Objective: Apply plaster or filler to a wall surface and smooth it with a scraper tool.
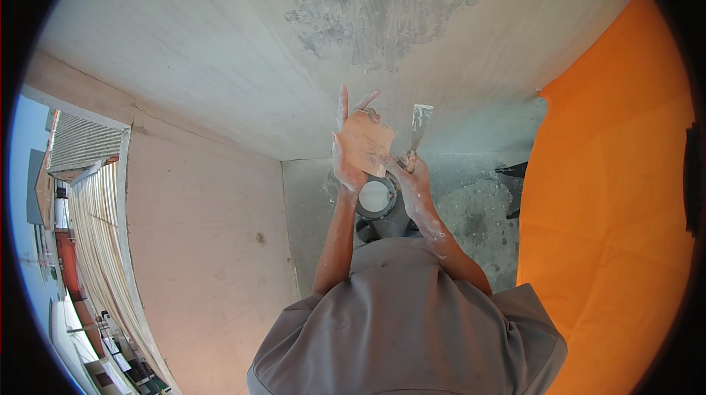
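My left hand (347, 163) holds a thin tan flat piece (364, 141) with ragged edges. Two of its fingers stretch out past the piece's far edge, and whitish smears mark the skin. In my right hand (414, 178) is a putty knife (421, 123), its blade pointing up and coated with white stuff toward the tip. My right fingers come close to the lower right edge of the tan piece; whether they touch it I cannot tell. Below and between my hands stands a round grey bucket (391, 187) with white paste (373, 196) inside.
Ahead rises a pale wall (220, 49) with a dark grey rough patch (368, 5). An orange sheet (603, 174) hangs on the right. To the left, a low pinkish wall (206, 211) borders an opening onto rooftops. White spatters dot the grey floor (471, 237).
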{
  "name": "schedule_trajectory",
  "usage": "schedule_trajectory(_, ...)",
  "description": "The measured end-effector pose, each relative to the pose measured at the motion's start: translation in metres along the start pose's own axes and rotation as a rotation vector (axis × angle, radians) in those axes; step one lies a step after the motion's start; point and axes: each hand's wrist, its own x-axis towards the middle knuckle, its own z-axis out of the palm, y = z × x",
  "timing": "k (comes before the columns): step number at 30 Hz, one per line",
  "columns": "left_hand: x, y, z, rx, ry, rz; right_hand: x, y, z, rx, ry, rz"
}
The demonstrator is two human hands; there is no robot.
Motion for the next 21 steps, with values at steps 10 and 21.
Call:
schedule_trajectory(10, -0.008, 0.003, -0.012, 0.091, -0.037, -0.013, -0.011, -0.016, -0.01, -0.049, -0.099, 0.081)
schedule_trajectory(21, -0.015, -0.008, -0.005, -0.07, 0.017, 0.027, -0.016, 0.015, -0.02, -0.215, -0.053, -0.017)
